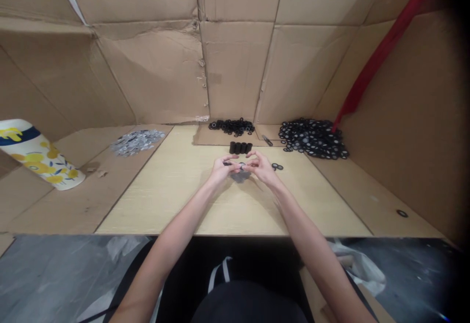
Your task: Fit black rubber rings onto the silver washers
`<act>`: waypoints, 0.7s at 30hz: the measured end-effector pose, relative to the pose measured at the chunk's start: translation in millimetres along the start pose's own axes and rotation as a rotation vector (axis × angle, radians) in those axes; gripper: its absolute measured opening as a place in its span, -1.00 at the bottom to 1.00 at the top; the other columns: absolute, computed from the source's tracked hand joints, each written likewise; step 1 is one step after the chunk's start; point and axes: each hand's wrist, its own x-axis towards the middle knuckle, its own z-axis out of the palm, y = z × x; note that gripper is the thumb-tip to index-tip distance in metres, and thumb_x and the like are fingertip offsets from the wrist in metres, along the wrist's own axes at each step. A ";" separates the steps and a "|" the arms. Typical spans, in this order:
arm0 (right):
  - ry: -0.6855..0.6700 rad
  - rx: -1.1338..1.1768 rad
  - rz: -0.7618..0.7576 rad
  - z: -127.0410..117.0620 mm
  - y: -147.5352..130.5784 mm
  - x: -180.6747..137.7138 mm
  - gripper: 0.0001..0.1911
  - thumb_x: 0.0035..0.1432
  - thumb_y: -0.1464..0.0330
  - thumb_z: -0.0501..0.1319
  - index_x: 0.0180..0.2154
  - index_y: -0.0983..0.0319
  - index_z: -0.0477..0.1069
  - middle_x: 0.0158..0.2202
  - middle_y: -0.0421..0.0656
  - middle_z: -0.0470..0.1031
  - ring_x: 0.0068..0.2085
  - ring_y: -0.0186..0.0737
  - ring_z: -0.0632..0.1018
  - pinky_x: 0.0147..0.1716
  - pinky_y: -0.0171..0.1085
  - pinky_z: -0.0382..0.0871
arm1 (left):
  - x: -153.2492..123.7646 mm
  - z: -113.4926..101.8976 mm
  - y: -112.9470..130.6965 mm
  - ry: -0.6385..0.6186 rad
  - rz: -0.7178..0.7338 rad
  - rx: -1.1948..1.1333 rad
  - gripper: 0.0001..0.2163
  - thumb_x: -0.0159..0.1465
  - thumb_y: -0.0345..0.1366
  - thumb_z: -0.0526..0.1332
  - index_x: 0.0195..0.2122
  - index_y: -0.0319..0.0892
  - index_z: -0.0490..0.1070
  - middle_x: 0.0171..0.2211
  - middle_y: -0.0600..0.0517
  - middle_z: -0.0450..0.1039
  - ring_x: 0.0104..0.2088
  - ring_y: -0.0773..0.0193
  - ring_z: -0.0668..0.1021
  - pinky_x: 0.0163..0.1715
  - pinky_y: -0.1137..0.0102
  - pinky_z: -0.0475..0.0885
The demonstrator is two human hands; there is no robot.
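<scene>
Forearms cross the near edge of the yellow board (165, 205); room on both sides of them, out to the dark side seams. Lone black ring (402, 213) near the right front corner, patterned bottle (46, 159) far out left, well apart from the hands. Small heap of silver discs (240, 177) just below the hands. Left hand (222, 167) and right hand (260, 166) meet there: thumb and finger tips pinching a small round piece (242, 165) between them, other fingers loosely bent. Piece is tiny in this view; probably a ring, can't swear to it. Loose rings (280, 167) just beside the right hand. Beyond the fingertips, four black stacks (240, 148) in a row, tight gap. Then snips (269, 142), silver pile (137, 142) left, big ring pile (312, 139) right, smaller ring pile (235, 127) centre, cardboard wall (235, 68) closing the back.
</scene>
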 end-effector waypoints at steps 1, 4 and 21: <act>0.004 -0.035 -0.017 -0.1 0.9 0.4 -0.61 -0.23 0.32 0.30 -0.31 0.16 0.20 -0.59 -0.30 0.42 -0.47 -0.25 0.50 -0.46 -0.29 0.33 | 0.2 -0.1 -1.0 0.000 0.008 0.001 -0.68 -0.10 -0.53 0.30 -0.26 -0.33 0.40 -0.55 -0.03 0.47 -0.53 0.34 0.52 -0.37 0.39 0.42; 0.040 -0.169 -0.070 -0.6 3.7 1.2 -0.63 -0.23 0.37 0.29 -0.31 0.15 0.22 -0.58 -0.31 0.41 -0.47 -0.25 0.48 -0.46 -0.31 0.30 | 0.4 -0.1 -3.8 -0.009 0.025 0.044 -0.71 -0.09 -0.50 0.29 -0.28 -0.33 0.41 -0.55 -0.04 0.48 -0.53 0.33 0.51 -0.38 0.38 0.41; 0.236 0.245 0.019 16.9 10.6 5.0 -0.63 -0.25 0.31 0.29 -0.33 0.19 0.22 -0.52 -0.28 0.43 -0.45 -0.31 0.47 -0.35 -0.27 0.33 | -5.6 13.3 -2.2 0.120 0.115 0.018 -0.71 -0.10 -0.37 0.34 -0.31 -0.28 0.44 -0.56 0.03 0.45 -0.58 0.42 0.44 -0.46 0.45 0.35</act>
